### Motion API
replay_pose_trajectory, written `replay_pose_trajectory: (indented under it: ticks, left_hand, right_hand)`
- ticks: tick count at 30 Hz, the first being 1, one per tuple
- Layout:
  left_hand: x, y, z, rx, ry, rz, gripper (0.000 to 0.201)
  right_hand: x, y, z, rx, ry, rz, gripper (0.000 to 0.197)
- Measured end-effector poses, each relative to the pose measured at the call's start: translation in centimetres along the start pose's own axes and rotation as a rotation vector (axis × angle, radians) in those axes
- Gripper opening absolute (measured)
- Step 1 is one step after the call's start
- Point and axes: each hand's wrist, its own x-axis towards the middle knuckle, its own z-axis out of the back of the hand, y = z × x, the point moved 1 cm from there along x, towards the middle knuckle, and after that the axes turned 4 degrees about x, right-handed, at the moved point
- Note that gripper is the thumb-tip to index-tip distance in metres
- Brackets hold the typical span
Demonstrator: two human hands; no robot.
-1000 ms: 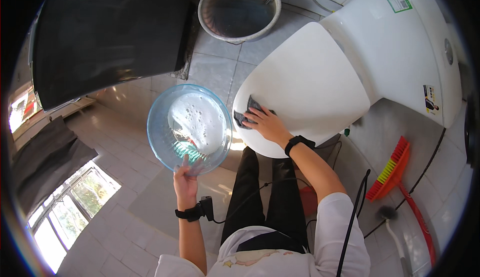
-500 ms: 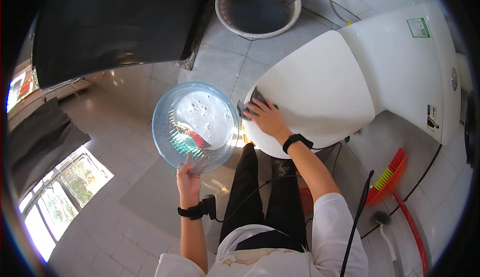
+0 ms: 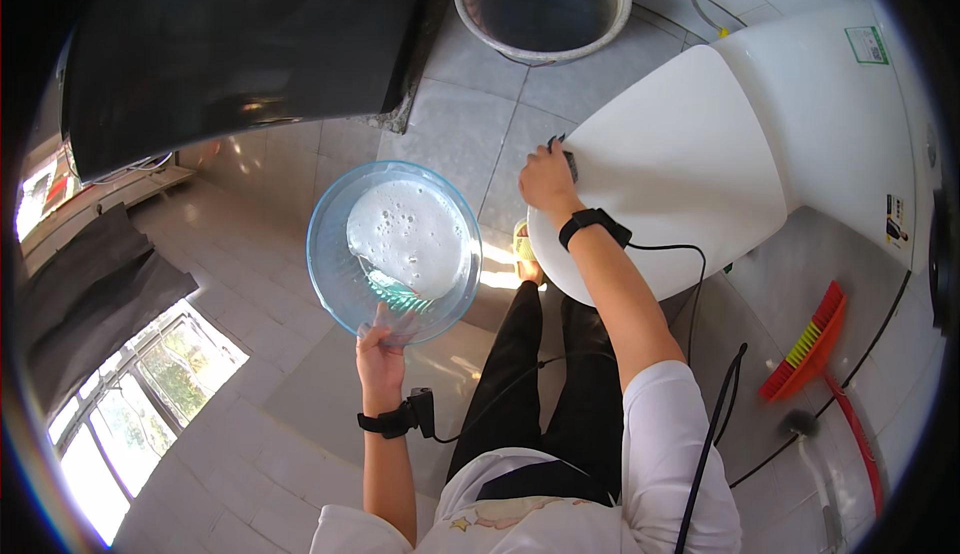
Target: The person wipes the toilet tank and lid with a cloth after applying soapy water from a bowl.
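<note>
A clear bluish basin with white foam and greenish liquid is held up at the left. My left hand grips its near rim, fingers partly seen through the plastic. Over at the toilet, my right hand is closed around a dark grey cloth, at the front left edge of the white lid. Most of the cloth is hidden by the hand. The lid is down.
A round tub of dark water with a hose stands beyond the toilet. To the right are a red broom and a toilet brush. A large black panel fills the upper left. Cables run from both wrists.
My right hand has moved forward along the lid's edge, and its spread fingers have closed around the cloth. The basin stays in my left hand; the red patch in it no longer shows.
</note>
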Motion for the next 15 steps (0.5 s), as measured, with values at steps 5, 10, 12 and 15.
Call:
replay_pose_trajectory:
  ticks: [5, 10, 12, 15]
  left_hand:
    - [1.5, -1.1, -0.4, 0.036, 0.08, 0.027, 0.026]
    - [2.5, -1.5, -1.7, 0.117, 0.125, 0.029, 0.043]
    - [2.9, -1.7, -2.4, 0.133, 0.146, 0.041, 0.047]
    - [3.0, -1.0, -3.6, 0.172, 0.121, 0.074, 0.054]
  right_hand:
    - [-4.3, 6.2, -5.0, -0.244, 0.005, 0.176, 0.022]
    - [-10.7, 9.0, -12.0, -0.532, 0.02, 0.322, 0.029]
    - [-13.4, 9.2, -14.2, -0.585, -0.04, 0.314, 0.029]
    - [-16.7, 7.7, -16.0, -0.402, -0.072, 0.32, 0.032]
